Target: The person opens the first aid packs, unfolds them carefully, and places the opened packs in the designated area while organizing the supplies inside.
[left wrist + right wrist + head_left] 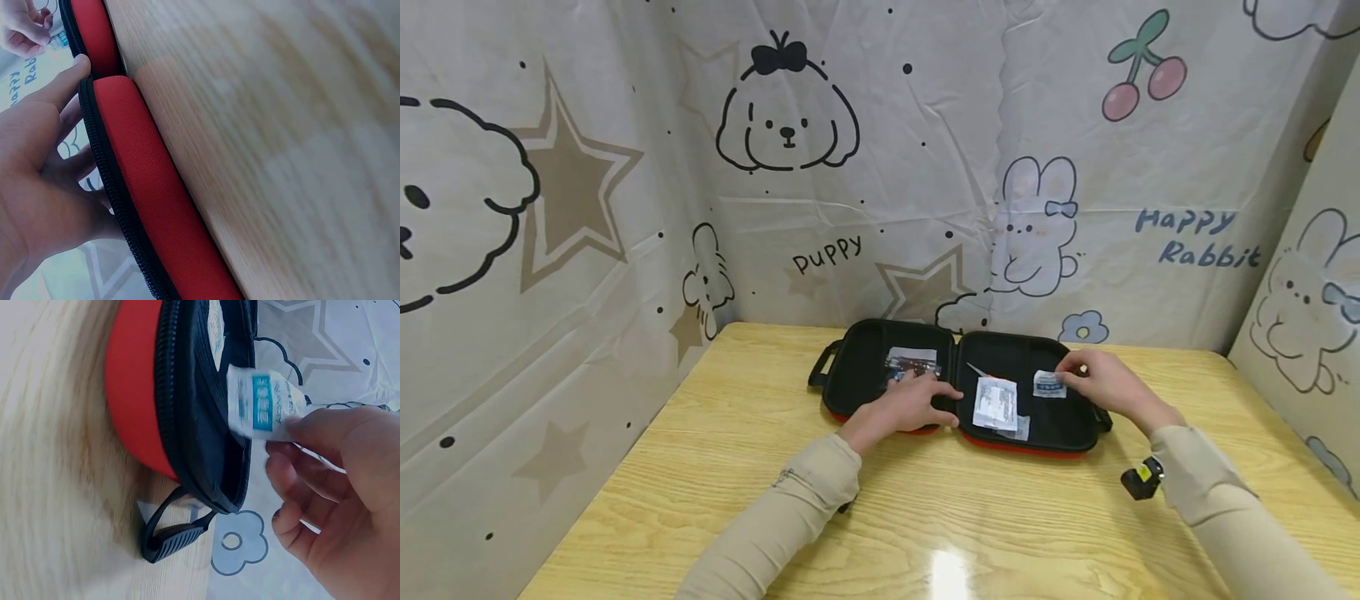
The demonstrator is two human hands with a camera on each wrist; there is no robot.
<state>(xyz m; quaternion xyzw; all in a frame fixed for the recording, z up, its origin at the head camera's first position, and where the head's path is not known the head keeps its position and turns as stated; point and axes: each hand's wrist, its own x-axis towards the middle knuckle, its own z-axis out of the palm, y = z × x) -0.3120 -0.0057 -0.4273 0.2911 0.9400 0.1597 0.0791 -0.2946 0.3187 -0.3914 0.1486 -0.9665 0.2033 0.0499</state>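
An unzipped case, red outside and black inside, lies spread flat on the table, with a left half and a right half. My right hand pinches a small white-and-blue alcohol pad sachet by its edge, over the right half. My left hand reaches over the front rim of the left half. Its thumb lies by the gap between the halves, and its fingers, partly hidden behind the rim in the left wrist view, overlap a shiny clear packet.
In the right half lie a white printed packet, a smaller clear packet and a thin pointed tool partly covered. Carry handles stick out at both ends, one by the left half. A printed curtain hangs behind the wooden table.
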